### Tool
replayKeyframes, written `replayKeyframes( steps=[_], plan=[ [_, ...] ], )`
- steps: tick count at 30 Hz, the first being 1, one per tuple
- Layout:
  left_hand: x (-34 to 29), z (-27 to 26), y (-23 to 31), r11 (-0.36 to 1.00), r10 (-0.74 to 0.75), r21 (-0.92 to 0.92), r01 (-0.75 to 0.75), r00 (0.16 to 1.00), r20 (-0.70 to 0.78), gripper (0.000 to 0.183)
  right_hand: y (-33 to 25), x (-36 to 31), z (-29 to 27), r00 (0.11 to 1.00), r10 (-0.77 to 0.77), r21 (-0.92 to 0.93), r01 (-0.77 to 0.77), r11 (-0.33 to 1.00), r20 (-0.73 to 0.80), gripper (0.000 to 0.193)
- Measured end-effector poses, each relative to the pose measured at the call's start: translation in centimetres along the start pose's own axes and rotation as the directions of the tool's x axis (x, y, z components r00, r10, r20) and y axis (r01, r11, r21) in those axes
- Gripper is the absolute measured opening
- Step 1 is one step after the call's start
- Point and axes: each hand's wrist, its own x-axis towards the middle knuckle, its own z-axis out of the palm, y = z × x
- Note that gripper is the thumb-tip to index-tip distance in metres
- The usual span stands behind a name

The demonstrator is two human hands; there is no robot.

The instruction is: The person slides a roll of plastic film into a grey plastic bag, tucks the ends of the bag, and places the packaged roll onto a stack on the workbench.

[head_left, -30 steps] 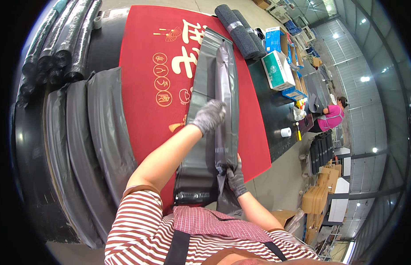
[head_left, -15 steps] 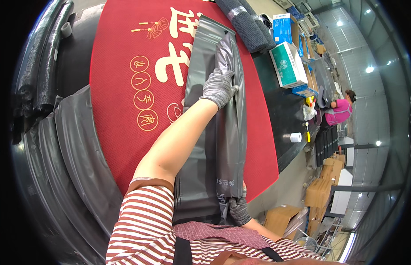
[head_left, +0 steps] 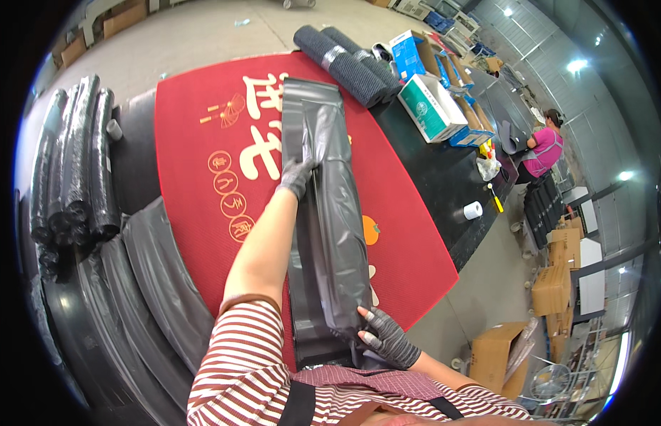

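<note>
A long black plastic bag [head_left: 337, 234] lies lengthwise in front of me, folded over itself, on a red mat [head_left: 195, 163] with white and gold lettering. Halfway up the bag's left part, my left hand [head_left: 298, 177] in a grey glove closes on a raised fold. My right hand [head_left: 391, 339], in a grey glove with bare fingertips, grips the bag's near right corner. The thumb and a finger show on top of the plastic; the other fingers are partly hidden.
Wrapped black rolls [head_left: 78, 156] and black plastic bags [head_left: 167, 263] lie at the left. Dark ribbed rolls [head_left: 345, 67], open boxes [head_left: 430, 106], a white roll [head_left: 472, 210] and a yellow-handled tool [head_left: 496, 199] sit toward the right. A person in pink [head_left: 543, 151] stands beyond; cartons [head_left: 497, 351] are on the floor.
My left hand has shifted left, from the bag's folded strip to a fold on its left part. My right hand has come from beneath the near end onto its corner. The view has tilted.
</note>
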Motion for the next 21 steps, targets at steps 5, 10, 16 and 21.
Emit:
replayKeyframes(
  steps=[5, 10, 16, 21],
  plan=[
    [-4.0, 2.4, -0.7, 0.997, 0.059, -0.052, -0.051, 0.986, 0.157, 0.058, 0.4, -0.5, 1.8, 0.979, 0.192, 0.3, -0.163, 0.94, -0.069, 0.072],
    [-9.3, 4.3, 0.2, 0.875, 0.002, 0.483, -0.026, 0.999, 0.051, 0.11, -0.7, 1.8, 2.4, 0.988, 0.154, 0.391, -0.149, 0.908, 0.019, 0.088],
    [-13.3, 0.1, -3.5, 0.956, 0.184, -0.292, -0.008, 0.793, 0.58, 0.067, -6.2, 0.5, 1.0, 0.962, -0.028, 0.566, -0.137, 0.813, 0.273, 0.057],
    [-27.1, 1.0, 4.6, 0.936, 0.295, -0.348, -0.054, 0.659, 0.692, 0.092, -4.6, 5.5, -12.0, 0.807, 0.238, 0.637, 0.208, 0.742, -0.54, 0.034]
  ],
)
